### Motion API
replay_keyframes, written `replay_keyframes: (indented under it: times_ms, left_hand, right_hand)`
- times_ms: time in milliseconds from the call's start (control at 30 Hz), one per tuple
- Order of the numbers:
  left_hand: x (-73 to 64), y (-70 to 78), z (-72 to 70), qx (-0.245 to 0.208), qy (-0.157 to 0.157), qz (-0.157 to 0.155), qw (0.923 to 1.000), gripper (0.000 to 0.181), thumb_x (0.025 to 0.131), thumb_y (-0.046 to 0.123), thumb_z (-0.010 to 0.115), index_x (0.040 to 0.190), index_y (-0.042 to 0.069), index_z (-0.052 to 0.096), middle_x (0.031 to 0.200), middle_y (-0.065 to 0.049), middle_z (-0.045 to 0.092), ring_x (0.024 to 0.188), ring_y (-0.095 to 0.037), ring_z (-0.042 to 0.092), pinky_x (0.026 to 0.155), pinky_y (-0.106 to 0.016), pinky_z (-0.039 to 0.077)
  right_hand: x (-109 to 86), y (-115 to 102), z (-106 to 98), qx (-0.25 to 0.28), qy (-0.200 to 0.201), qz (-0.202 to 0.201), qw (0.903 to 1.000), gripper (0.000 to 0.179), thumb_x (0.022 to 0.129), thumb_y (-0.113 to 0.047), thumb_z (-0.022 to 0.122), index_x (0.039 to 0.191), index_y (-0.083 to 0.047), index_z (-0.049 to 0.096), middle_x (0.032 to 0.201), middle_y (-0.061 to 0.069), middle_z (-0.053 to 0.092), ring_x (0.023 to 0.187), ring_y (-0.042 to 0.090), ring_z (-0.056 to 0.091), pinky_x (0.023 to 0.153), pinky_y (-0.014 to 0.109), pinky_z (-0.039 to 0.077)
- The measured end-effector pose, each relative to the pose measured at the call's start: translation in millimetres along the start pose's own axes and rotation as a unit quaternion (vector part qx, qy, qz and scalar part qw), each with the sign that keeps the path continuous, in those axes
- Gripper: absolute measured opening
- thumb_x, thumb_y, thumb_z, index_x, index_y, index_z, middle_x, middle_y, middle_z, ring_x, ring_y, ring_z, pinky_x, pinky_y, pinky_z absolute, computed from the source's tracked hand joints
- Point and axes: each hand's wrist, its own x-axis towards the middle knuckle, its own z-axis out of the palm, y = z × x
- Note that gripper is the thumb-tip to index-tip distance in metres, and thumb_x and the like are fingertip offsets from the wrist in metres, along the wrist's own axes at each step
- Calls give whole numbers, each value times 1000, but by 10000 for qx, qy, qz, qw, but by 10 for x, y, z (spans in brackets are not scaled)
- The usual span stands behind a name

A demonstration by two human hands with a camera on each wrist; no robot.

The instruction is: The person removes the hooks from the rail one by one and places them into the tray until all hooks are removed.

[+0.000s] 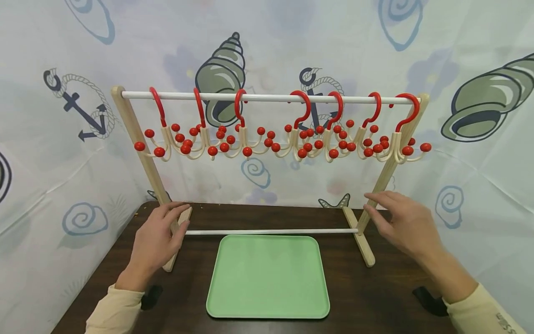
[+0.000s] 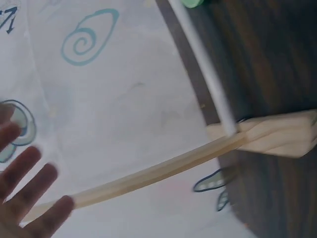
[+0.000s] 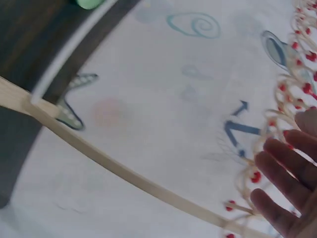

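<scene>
A wooden garment-style rack stands on the table, its left post (image 1: pixel 151 172) and right post (image 1: pixel 386 178) joined by a white upper rod (image 1: pixel 267 98). Several cream hangers with red hooks (image 1: pixel 238 111) and red ball-tipped prongs hang from that rod. My left hand (image 1: pixel 156 236) is by the lower left post, overlapping it in the head view, with fingers loosely extended. Beside the lower right post is my right hand (image 1: pixel 402 225), fingers also relaxed. In both wrist views, spread fingers (image 2: pixel 37 176) and fingers (image 3: pixel 282 173) hold nothing.
A green tray (image 1: pixel 269 278) lies on the dark wooden table (image 1: pixel 354 301) in front of the white lower rod (image 1: pixel 271 231). Wooden feet (image 1: pixel 365 250) extend forward at both ends of the rack. Behind hangs a white cloth (image 1: pixel 292 185) printed with shells and anchors.
</scene>
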Motion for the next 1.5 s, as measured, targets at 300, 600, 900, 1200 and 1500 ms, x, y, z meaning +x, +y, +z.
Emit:
replay_keyframes:
  times_ms: [300,600,900,1200,1500]
  left_hand:
    - [-98,-188,102,-837,1883,-1715,9634,26,83,1,67,109,-3,63,95,-18,57,87,-30,56,72,-30,37]
    - [-184,-368,256,-1222,574,-3000,9443,51,88,10,67,131,-5,45,117,-26,50,106,-42,50,80,-52,38]
    - [-157,-496,485,-1501,457,-3458,9251,48,88,12,63,129,-7,46,113,-28,52,104,-45,53,84,-53,35]
    - [-104,-573,696,-1451,1283,-3354,9219,34,87,10,68,115,-5,56,99,-23,59,90,-39,59,80,-46,37]
    - [-168,-695,860,-1249,1651,-3295,9212,26,89,14,66,106,-4,61,94,-21,63,83,-36,61,78,-46,39]
  right_hand:
    - [475,103,-466,-546,1165,744,9889,34,84,-17,74,115,-3,71,107,18,71,93,36,66,65,43,46]
    - [865,326,-655,-438,198,2307,9718,49,93,-34,61,126,2,63,110,29,65,92,42,55,61,46,39]
    - [1083,467,-635,-234,-1181,3008,9461,62,95,-51,51,123,2,65,104,28,66,96,40,53,60,44,43]
    - [1195,588,-629,-355,-1578,3266,9312,62,92,-52,55,121,1,66,104,27,67,94,41,52,59,44,43]
    - [1285,603,-573,-554,-1771,3600,9143,60,89,-50,61,119,2,66,92,23,66,84,37,53,56,42,42]
